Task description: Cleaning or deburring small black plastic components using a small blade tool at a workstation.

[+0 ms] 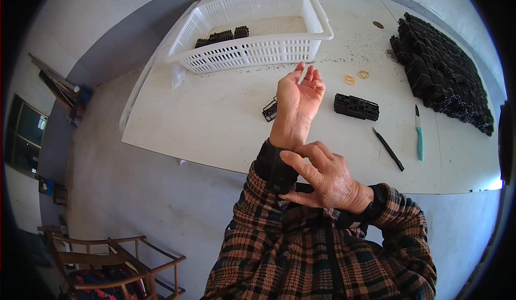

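Observation:
My left hand (302,98) is raised over the table's near edge, palm up, fingers loosely curled and apart, with nothing in it. Around that wrist sits a black wristband device (273,167). My right hand (332,177) grips it, thumb below and index finger above. Partly hidden behind my left hand lies a small black plastic frame (269,111). To the right of that hand rests a black slotted plastic block (356,107). A slim black pen-like tool (388,149) and a knife with a teal handle (419,139) lie farther right.
A white slotted plastic basket (247,57) at the back holds several black parts (220,37). Two yellow rubber bands (350,80) lie on the white table (215,123) among dark crumbs. Black parts are stacked in a large pile (443,74) at right. A wooden chair (115,246) stands lower left.

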`<act>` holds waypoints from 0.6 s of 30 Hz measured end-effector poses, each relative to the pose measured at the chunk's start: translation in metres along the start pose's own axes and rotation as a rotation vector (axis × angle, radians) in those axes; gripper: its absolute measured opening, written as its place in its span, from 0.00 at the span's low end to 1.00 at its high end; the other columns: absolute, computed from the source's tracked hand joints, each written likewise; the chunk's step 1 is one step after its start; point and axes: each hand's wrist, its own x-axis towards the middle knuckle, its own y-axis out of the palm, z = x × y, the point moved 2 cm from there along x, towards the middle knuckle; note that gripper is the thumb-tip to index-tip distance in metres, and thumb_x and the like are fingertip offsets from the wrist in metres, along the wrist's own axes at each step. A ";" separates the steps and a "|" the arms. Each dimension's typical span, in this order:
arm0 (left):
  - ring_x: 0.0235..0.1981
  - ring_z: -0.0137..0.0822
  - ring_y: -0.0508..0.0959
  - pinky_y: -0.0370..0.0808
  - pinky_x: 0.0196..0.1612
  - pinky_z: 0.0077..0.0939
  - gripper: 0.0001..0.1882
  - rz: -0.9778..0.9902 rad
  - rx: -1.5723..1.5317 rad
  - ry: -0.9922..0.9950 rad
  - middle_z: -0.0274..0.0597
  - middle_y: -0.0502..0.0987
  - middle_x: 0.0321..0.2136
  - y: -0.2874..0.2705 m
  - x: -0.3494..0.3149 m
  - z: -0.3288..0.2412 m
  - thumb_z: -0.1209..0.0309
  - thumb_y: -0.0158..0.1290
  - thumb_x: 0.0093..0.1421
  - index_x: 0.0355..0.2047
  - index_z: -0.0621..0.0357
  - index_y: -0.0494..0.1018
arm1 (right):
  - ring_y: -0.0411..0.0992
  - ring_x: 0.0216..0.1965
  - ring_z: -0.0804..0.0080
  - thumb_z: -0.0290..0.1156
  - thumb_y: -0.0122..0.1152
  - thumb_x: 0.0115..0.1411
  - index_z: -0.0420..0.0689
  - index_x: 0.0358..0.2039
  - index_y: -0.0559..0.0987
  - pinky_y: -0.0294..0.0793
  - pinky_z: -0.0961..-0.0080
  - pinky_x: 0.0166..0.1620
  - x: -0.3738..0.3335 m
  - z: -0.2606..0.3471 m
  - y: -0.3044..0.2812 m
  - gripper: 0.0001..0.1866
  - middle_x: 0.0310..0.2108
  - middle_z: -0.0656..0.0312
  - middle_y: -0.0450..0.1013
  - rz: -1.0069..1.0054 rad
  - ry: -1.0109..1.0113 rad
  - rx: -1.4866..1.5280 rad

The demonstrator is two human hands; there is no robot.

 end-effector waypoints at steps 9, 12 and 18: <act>0.33 0.39 0.71 0.71 0.30 0.26 0.10 0.078 -0.139 -0.145 0.48 0.70 0.36 0.007 -0.016 -0.008 0.80 0.39 0.61 0.42 0.65 0.66 | 0.69 0.37 0.62 0.49 0.71 0.48 0.43 0.60 0.67 0.75 0.71 0.33 -0.005 0.000 0.011 0.42 0.43 0.54 0.66 -0.060 -0.025 0.110; 0.34 0.39 0.72 0.71 0.30 0.26 0.10 0.138 -0.175 -0.183 0.49 0.70 0.37 0.010 -0.023 -0.011 0.80 0.40 0.61 0.42 0.65 0.66 | 0.69 0.40 0.62 0.47 0.71 0.49 0.43 0.61 0.66 0.75 0.68 0.38 -0.010 0.000 0.009 0.42 0.44 0.52 0.67 -0.151 -0.056 0.243; 0.34 0.39 0.72 0.71 0.30 0.25 0.10 0.205 -0.194 -0.211 0.51 0.71 0.37 0.022 -0.035 -0.008 0.80 0.41 0.61 0.43 0.66 0.66 | 0.67 0.52 0.59 0.43 0.74 0.49 0.43 0.67 0.52 0.68 0.60 0.53 -0.025 -0.017 0.006 0.52 0.54 0.48 0.64 -0.264 0.100 0.543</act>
